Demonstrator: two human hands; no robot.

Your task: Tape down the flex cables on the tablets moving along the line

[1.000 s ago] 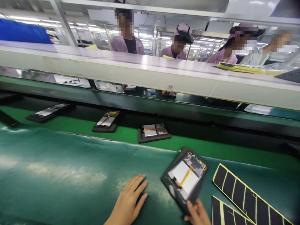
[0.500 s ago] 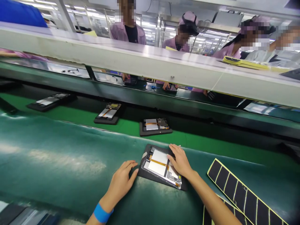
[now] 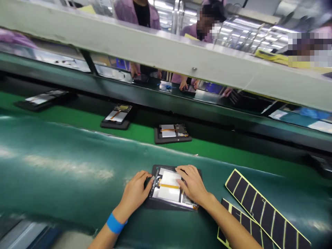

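An opened tablet (image 3: pixel 167 188), its back off with a white battery and an orange flex strip showing, lies flat on the dark green mat (image 3: pixel 64 173) in front of me. My left hand (image 3: pixel 135 193), with a blue wristband, rests against the tablet's left edge, fingers curled onto it. My right hand (image 3: pixel 192 183) lies palm down on the tablet's right half, fingers spread toward its top edge.
Two sheets of black strips with yellow borders (image 3: pixel 261 207) lie to the right. On the bright green conveyor (image 3: pixel 212 148) behind, three more opened tablets (image 3: pixel 172 133) sit in a row. A grey shelf (image 3: pixel 181 58) spans above; people work at the far side.
The tablet came down from my right hand onto the mat, then slid nearer and squared up. My left hand moved onto its left edge; my right hand now presses on top.
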